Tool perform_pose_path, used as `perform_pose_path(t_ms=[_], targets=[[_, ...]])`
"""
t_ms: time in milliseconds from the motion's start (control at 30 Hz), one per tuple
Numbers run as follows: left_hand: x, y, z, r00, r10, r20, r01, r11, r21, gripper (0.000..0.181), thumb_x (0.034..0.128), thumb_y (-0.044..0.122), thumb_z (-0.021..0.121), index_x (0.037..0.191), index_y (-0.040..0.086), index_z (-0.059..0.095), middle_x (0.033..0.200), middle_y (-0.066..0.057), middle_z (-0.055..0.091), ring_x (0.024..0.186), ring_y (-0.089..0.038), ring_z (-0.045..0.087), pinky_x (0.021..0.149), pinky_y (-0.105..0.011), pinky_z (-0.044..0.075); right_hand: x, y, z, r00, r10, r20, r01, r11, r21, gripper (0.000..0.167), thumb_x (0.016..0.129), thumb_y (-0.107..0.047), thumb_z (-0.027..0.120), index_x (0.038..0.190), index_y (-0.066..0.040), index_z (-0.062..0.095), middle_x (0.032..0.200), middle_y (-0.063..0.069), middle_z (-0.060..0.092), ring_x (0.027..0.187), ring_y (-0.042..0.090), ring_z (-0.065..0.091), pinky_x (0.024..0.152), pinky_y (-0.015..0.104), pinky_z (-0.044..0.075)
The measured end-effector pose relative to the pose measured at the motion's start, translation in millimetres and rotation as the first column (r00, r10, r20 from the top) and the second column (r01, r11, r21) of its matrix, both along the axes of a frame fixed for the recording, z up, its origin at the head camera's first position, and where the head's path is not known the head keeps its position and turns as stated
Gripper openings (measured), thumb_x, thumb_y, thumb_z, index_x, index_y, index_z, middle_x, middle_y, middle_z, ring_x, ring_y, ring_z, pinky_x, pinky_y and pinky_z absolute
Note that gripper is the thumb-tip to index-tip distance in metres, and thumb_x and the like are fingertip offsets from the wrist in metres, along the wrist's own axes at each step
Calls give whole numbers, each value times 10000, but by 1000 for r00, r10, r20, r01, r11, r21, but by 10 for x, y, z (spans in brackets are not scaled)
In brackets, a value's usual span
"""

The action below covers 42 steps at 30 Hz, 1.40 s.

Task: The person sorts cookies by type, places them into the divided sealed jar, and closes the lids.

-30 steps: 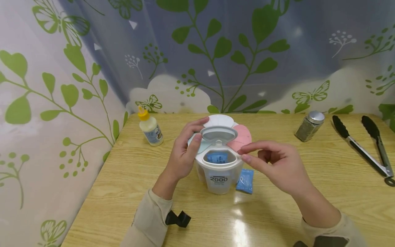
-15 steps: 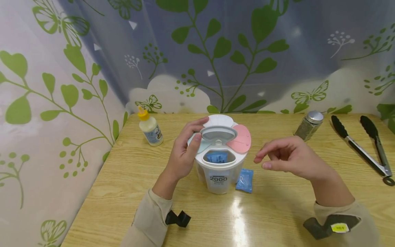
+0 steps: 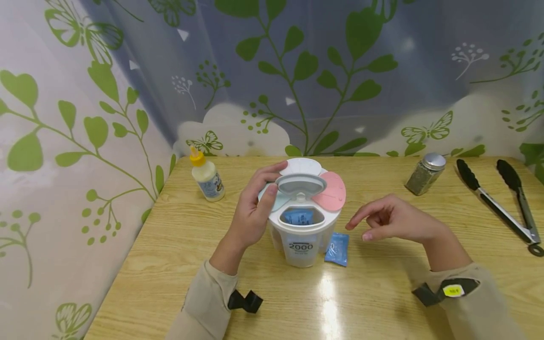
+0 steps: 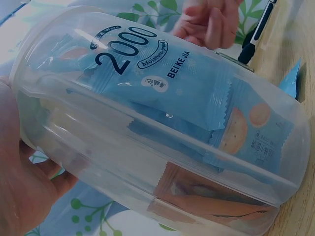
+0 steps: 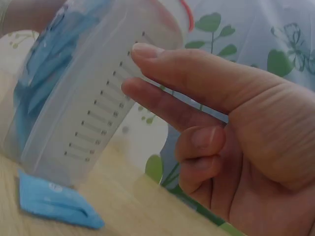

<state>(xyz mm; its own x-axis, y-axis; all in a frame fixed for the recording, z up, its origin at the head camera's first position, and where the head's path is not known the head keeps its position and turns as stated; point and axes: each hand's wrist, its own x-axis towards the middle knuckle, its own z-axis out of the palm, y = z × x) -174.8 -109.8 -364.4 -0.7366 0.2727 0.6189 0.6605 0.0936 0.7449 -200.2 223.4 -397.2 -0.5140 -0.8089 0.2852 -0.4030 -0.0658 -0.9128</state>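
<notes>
A clear food storage container (image 3: 301,248) with a white lid stands on the table. Its front flap (image 3: 301,185) is raised over an opening that shows blue snack packets (image 3: 299,217). In the left wrist view, an orange-brown packet (image 4: 211,196) lies in another compartment. My left hand (image 3: 252,212) holds the container's left side, thumb on the lid near the mint flap (image 3: 276,200). My right hand (image 3: 395,219) hovers right of the container, fingers loosely bent, holding nothing. Below and left of its fingertips, a loose blue packet (image 3: 337,249) lies against the container's base.
A yellow-capped glue bottle (image 3: 208,178) stands at the back left. At the back right are a silver-lidded spice jar (image 3: 426,174) and black-tipped tongs (image 3: 505,212). Behind the wooden table (image 3: 170,264) hangs a leaf-patterned curtain (image 3: 272,71).
My right hand has drawn away from the container's rim to the right, then dipped slightly toward the table. My left hand and the container have stayed in place.
</notes>
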Motion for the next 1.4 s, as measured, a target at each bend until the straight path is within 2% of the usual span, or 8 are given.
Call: perform_pose_path(t_ms=[167, 267, 533, 767, 867, 1100, 1233, 1400], targets=[[-5, -2, -2, 1000, 0, 3, 0, 1000, 2, 376, 1065, 291, 395, 1109, -21, 599, 1452, -141, 522, 1413, -232, 447, 1193, -408, 352, -43, 2, -127, 995, -60, 77, 50, 990, 129, 306, 862, 92, 683, 1148, -17, 702, 602, 99, 528, 488, 202, 300, 402, 280, 313], [-8, -5, -8, 1000, 2, 7, -2, 1000, 0, 385, 1065, 302, 394, 1110, -21, 600, 1453, -138, 521, 1414, -227, 446, 1194, -405, 351, -71, -7, -218, 993, -65, 103, 46, 983, 178, 293, 870, 54, 697, 1153, -22, 701, 613, 116, 537, 490, 179, 298, 411, 295, 314], [-1, 9, -4, 1000, 4, 8, -4, 1000, 0, 343, 1057, 252, 396, 1107, -19, 599, 1452, -138, 522, 1414, -224, 448, 1197, -395, 349, -111, -58, -426, 990, -100, 99, 74, 968, 241, 312, 856, -10, 745, 1164, -18, 696, 966, 184, 722, 520, 66, 370, 442, 284, 365], [5, 1, -3, 1000, 5, 11, -5, 1000, 1, 365, 1064, 280, 396, 1107, -19, 601, 1450, -140, 523, 1413, -225, 447, 1197, -397, 348, -125, -91, -513, 983, -173, 70, 139, 928, 346, 348, 846, -124, 789, 1174, -44, 703, 623, 8, 524, 547, 5, 405, 473, 243, 385], [5, -1, -1, 1000, 3, 8, -3, 1000, 0, 376, 1066, 293, 396, 1107, -18, 602, 1449, -142, 523, 1413, -228, 447, 1197, -399, 348, -111, -114, -503, 984, -174, 45, 143, 911, 387, 377, 833, -174, 807, 1181, -73, 703, 666, 0, 537, 564, 10, 429, 503, 233, 413], [2, -3, -6, 1000, -2, 8, 2, 1000, -2, 375, 1065, 294, 393, 1104, -15, 602, 1454, -135, 521, 1413, -226, 445, 1194, -404, 351, -55, -213, -473, 982, -184, -52, 188, 887, 422, 438, 798, -246, 840, 1188, -111, 690, 1152, 99, 672, 653, 45, 480, 579, 222, 453], [-2, -8, -16, 1000, -2, 8, 2, 1000, -2, 370, 1065, 289, 390, 1103, -15, 599, 1457, -132, 518, 1416, -226, 443, 1195, -404, 350, -33, -267, -463, 978, -203, -48, 202, 863, 463, 469, 796, -276, 845, 1203, -122, 671, 1171, 71, 681, 788, 82, 537, 675, 218, 466], [-9, 6, -23, 1000, -16, 1, 16, 1000, 14, 352, 1064, 264, 400, 1106, -27, 594, 1455, -153, 514, 1416, -255, 442, 1197, -420, 346, -24, -281, -438, 982, -187, -25, 176, 862, 475, 434, 826, -258, 823, 1205, -130, 657, 1089, 17, 685, 812, 107, 542, 691, 224, 467]])
